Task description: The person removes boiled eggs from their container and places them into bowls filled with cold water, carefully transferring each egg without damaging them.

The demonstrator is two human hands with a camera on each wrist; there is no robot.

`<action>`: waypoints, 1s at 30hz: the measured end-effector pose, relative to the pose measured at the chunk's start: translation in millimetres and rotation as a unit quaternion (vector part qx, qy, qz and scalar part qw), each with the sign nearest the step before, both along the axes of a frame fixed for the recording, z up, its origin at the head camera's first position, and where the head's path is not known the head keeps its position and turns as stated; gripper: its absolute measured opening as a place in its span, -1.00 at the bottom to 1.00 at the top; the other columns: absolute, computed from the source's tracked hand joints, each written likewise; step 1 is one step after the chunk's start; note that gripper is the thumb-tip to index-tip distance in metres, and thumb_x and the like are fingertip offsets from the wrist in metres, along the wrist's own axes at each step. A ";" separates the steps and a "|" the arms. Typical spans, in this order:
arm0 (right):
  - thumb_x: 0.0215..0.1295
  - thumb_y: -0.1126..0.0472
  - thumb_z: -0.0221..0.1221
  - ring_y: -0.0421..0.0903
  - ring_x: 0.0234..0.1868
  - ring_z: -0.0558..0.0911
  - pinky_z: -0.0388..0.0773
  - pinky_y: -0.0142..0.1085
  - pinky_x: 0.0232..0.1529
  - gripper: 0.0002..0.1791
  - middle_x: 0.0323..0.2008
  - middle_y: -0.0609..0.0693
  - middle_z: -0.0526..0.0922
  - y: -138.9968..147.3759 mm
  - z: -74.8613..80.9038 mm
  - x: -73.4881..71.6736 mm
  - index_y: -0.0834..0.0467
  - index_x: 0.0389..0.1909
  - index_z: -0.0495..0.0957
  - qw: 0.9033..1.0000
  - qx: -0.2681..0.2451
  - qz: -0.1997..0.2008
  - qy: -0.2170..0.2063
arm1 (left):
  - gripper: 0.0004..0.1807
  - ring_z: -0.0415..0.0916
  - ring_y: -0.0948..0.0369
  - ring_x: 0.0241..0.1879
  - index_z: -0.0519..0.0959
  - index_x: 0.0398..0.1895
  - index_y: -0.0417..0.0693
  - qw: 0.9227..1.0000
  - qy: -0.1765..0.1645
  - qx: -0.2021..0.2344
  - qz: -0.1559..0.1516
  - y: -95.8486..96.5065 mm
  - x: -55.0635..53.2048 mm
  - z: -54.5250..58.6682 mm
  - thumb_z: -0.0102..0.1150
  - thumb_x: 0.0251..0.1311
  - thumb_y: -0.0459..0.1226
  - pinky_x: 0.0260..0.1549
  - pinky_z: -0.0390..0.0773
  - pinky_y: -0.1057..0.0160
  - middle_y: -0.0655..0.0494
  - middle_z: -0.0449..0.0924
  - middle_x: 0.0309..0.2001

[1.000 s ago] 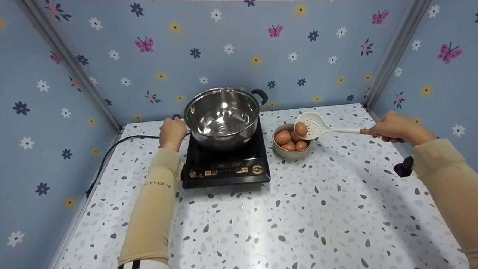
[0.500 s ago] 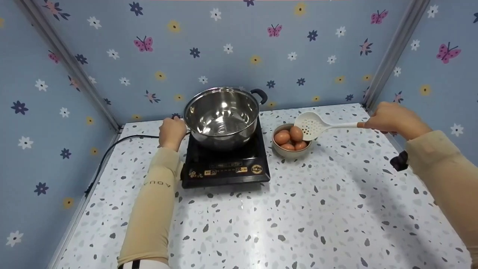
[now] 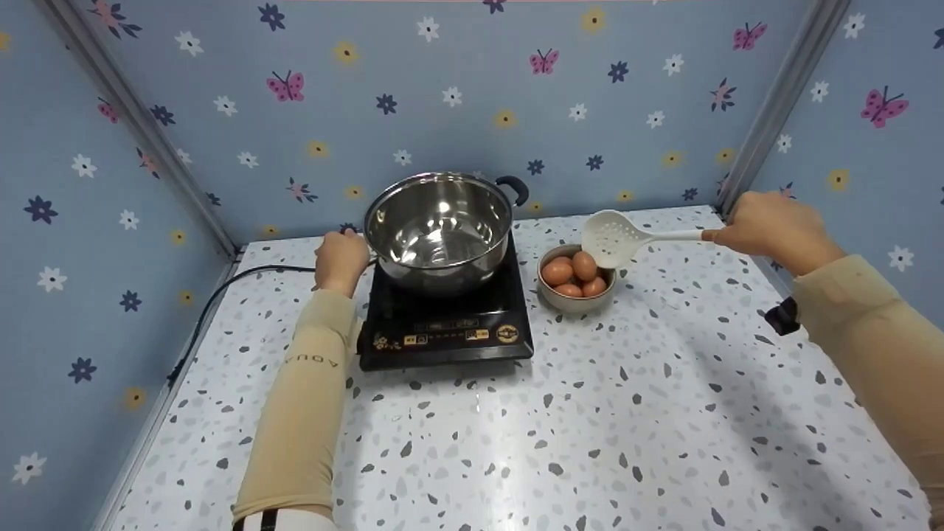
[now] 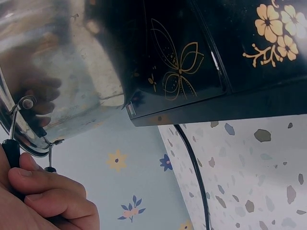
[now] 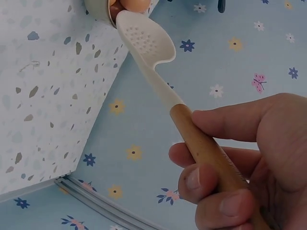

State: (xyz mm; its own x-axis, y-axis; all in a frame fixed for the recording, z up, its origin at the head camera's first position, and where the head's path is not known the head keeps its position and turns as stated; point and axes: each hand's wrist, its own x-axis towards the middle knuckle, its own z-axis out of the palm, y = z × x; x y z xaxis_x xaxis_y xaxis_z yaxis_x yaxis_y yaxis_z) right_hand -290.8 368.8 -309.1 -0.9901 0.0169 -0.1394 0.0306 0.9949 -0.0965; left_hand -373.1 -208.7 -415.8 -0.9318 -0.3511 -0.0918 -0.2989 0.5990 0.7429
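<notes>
My left hand (image 4: 53, 194) grips the black side handle (image 4: 11, 152) of a steel pot (image 3: 439, 273). The pot stands on a black induction cooker (image 3: 446, 343), and its inside shines. In my right hand (image 3: 774, 225) is a white slotted ladle (image 3: 611, 237), held by its wooden handle (image 5: 201, 143). The ladle's perforated head is tilted at the right rim of a small bowl (image 3: 575, 302); no egg lies in it. Several brown eggs (image 3: 557, 273) fill the bowl, one resting on top of the others beside the ladle's edge.
A black power cord (image 3: 221, 291) runs from behind the cooker along the left side of the speckled table (image 3: 590, 428). Patterned blue panels (image 3: 472, 88) stand close behind and at both sides. The pot's other handle (image 3: 514, 189) points to the back right.
The egg that lay on the ladle's edge has rolled off leftward onto the other eggs. My right hand has risen and tilted the ladle. My left hand stays on the pot handle.
</notes>
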 end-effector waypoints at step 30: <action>0.57 -0.31 0.16 -0.09 -0.66 0.31 0.25 -0.24 -0.63 -0.34 -0.71 -0.06 0.36 -5.7 -18.5 -0.2 0.16 -0.51 0.70 0.994 -0.079 -0.025 0.078 | -0.33 0.42 -0.41 0.44 0.39 0.50 -0.43 1.000 0.014 0.005 -0.015 -1.3 3.5 1.1 -0.42 0.74 -0.06 0.44 0.35 -0.43 -0.46 0.49 0.42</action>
